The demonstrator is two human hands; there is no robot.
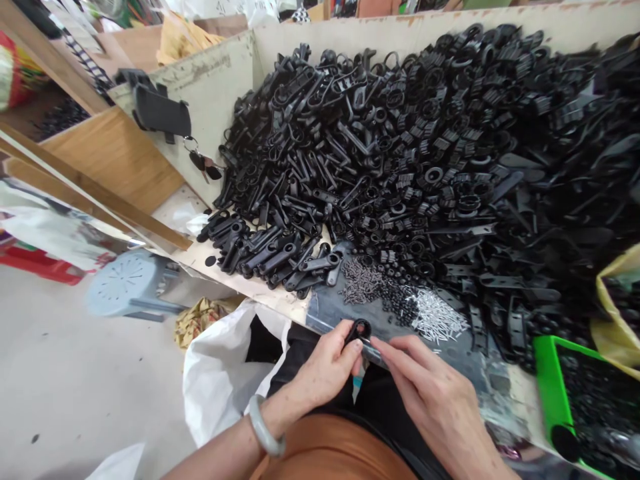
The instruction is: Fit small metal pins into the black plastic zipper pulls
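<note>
My left hand (327, 370) pinches a small black plastic part with a ring end (359, 330) at the table's front edge. A pale bangle sits on that wrist. My right hand (430, 393) is closed beside it, its fingertips pressed against the same part from the right. Just beyond the hands lie small heaps of dark springs (363, 280), tiny black pieces (400, 303) and silver pins (440, 320). A row of assembled black clips (270, 250) lies to the left of them.
A huge pile of black plastic parts (450, 147) fills the walled table (220, 87). A green bin (550, 380) and yellow bag (613, 287) sit at right. Below left are a white sack (220, 380), a grey stool (130, 287) and concrete floor.
</note>
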